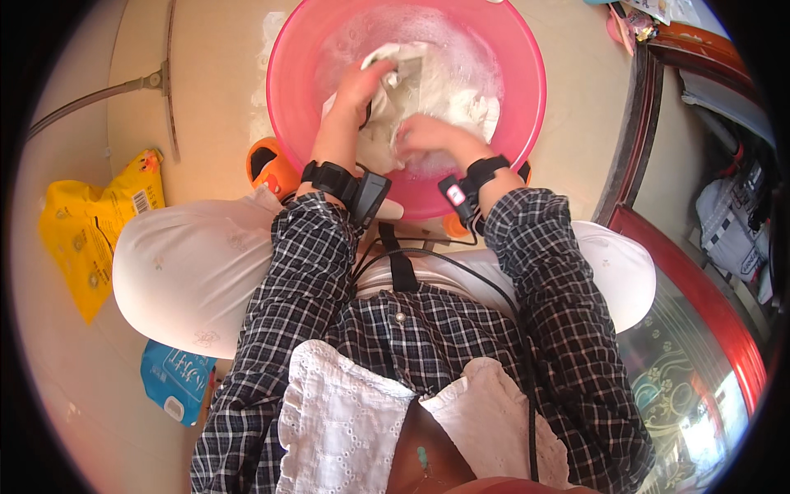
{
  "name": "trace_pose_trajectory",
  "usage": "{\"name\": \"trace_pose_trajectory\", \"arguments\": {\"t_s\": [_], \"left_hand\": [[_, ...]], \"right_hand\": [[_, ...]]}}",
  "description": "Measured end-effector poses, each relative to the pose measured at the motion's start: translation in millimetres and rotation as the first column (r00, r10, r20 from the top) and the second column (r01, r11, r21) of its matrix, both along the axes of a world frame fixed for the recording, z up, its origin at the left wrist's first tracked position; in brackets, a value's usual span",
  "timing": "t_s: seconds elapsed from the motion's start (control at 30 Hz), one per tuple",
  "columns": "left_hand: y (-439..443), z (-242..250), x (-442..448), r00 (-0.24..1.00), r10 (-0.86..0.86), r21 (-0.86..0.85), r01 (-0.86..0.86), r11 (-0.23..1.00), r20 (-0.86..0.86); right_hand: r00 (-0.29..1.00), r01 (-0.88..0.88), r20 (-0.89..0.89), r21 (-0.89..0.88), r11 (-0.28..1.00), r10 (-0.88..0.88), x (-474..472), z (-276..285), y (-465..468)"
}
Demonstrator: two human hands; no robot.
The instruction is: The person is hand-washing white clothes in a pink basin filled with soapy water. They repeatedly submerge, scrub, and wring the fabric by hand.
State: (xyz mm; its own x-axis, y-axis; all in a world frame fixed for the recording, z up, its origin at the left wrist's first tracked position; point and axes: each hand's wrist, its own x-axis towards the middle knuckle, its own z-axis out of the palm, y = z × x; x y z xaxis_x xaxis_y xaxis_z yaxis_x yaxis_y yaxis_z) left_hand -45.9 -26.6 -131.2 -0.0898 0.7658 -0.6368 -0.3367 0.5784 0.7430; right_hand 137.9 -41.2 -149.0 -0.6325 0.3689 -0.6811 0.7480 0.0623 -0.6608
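Observation:
A round pink plastic basin (528, 105) stands on the floor before me, with sudsy water (370, 31) in it. A wet white cloth or garment (432, 86) lies bunched in the water. My left hand (361, 86) grips a raised fold of the cloth at the basin's left side. Lower and to the right, my right hand (423, 136) rests against the cloth with its fingers bent; it is slightly blurred, and whether it grips the fabric is unclear. Both wrists wear black straps with small devices.
A yellow plastic bag (102, 228) and a blue packet (178, 380) lie on the left. Orange footwear (271, 167) is beside the basin. On the right are a dark red door frame (691, 272) and a patterned glass panel (673, 364). A black cable (457, 256) runs across my lap.

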Motion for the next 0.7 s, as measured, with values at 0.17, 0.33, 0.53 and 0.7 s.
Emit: {"name": "trace_pose_trajectory", "arguments": {"t_s": [0.17, 0.33, 0.53, 0.7], "left_hand": [[2.1, 29.1, -10.6, 0.999, -0.04, 0.136, 0.042, 0.99, -0.023], [2.4, 27.3, -20.8, 0.984, 0.1, 0.143, -0.122, 0.982, 0.149], [7.1, 26.3, -25.5, 0.824, 0.143, 0.134, -0.255, 0.957, 0.549], [4.5, 47.8, -10.2, 0.67, 0.059, 0.102, -0.199, 0.975, 0.74]], "right_hand": [[0.696, 0.716, -0.148, 0.079, 0.693, -0.703, 24.0, 5.5, 33.1], [0.792, 0.593, -0.072, 0.325, 0.736, -0.606, 31.5, -7.1, 41.7], [0.707, 0.673, 0.005, 0.301, 0.675, -0.707, 31.8, -11.7, 47.3], [0.776, 0.628, -0.199, 0.341, 0.7, -0.599, 25.6, -3.8, 39.5]]}}
